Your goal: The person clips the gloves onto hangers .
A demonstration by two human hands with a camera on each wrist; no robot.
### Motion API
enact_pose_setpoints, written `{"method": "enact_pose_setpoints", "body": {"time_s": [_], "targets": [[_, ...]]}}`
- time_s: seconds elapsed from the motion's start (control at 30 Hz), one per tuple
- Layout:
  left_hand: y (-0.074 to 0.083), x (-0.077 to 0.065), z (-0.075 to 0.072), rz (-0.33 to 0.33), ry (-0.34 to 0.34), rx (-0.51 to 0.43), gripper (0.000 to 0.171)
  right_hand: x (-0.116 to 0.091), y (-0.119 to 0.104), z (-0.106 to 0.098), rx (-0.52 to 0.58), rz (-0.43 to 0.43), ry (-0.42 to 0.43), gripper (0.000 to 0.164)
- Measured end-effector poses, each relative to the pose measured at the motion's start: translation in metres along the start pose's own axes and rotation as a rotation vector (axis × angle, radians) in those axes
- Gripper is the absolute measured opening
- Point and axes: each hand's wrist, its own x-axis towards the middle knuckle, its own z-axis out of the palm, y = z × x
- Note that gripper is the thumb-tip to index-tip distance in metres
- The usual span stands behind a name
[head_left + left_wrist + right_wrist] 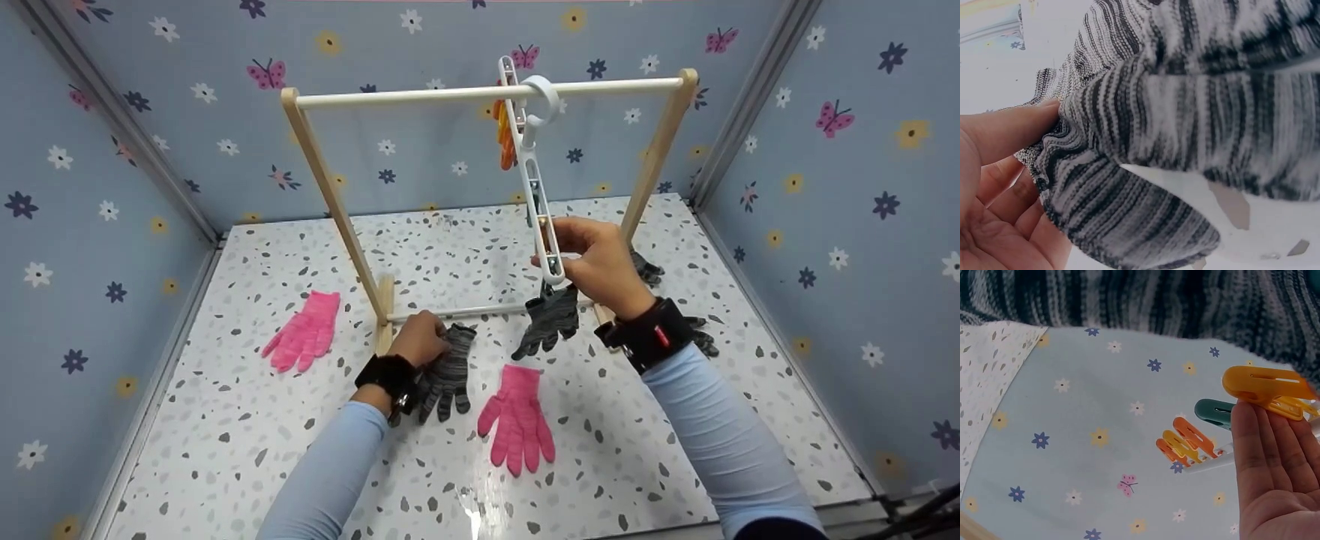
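My left hand (421, 339) pinches the cuff of a grey striped knit glove (450, 375) low over the table; the left wrist view shows thumb and fingers on its bunched fabric (1095, 124). My right hand (600, 259) is at the near end of a white clip hanger (531, 169), thumb and forefinger reaching around its underside. In the right wrist view the fingers lie against a yellow clothes clip (1264, 382), the thumb hidden. Another grey striped glove (551, 319) hangs from the hanger's near end. A pink glove (517, 420) lies palm-flat between the arms.
The hanger hooks over the white rail (420, 95) of a wooden-legged rack (334, 195). A second pink glove (306, 330) lies at the left. Dark gloves (646, 268) show partly behind the right arm. Orange clips (504, 135) hang at the hanger's far end. Patterned walls enclose the table.
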Motion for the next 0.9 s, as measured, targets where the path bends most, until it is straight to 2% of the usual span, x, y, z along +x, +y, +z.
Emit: {"method": "enact_pose_setpoints", "body": {"time_s": [0.03,0.07,0.13,0.2,0.23,0.3,0.33,0.57,0.9], "targets": [[0.003,0.000,-0.001,-0.017,-0.004,-0.001,0.046,0.000,0.000,0.000,0.003,0.001,-0.002,0.036],[-0.003,0.004,0.001,-0.013,0.006,-0.003,0.048,0.000,0.000,0.000,0.004,-0.001,-0.007,0.036],[0.013,-0.005,-0.008,-0.023,0.021,-0.021,0.049,0.001,0.001,0.000,0.009,0.001,-0.011,0.035],[0.038,-0.018,-0.019,-0.039,0.043,-0.033,0.050,0.001,0.000,0.000,0.006,0.003,-0.010,0.035],[0.040,-0.019,-0.020,-0.032,0.056,-0.034,0.051,0.001,0.000,0.000,0.003,0.005,-0.009,0.036],[0.072,-0.035,-0.033,-0.065,0.070,-0.025,0.053,0.002,0.000,0.000,-0.005,0.012,-0.009,0.036],[0.076,-0.037,-0.033,-0.056,0.088,-0.017,0.054,0.002,0.000,0.000,-0.009,0.015,-0.008,0.036],[0.082,-0.038,-0.036,-0.034,0.125,-0.019,0.057,0.002,0.001,0.000,0.002,0.013,-0.010,0.035],[0.084,-0.037,-0.042,-0.059,0.150,-0.029,0.046,0.002,0.001,0.000,-0.019,0.002,-0.011,0.031]]}}
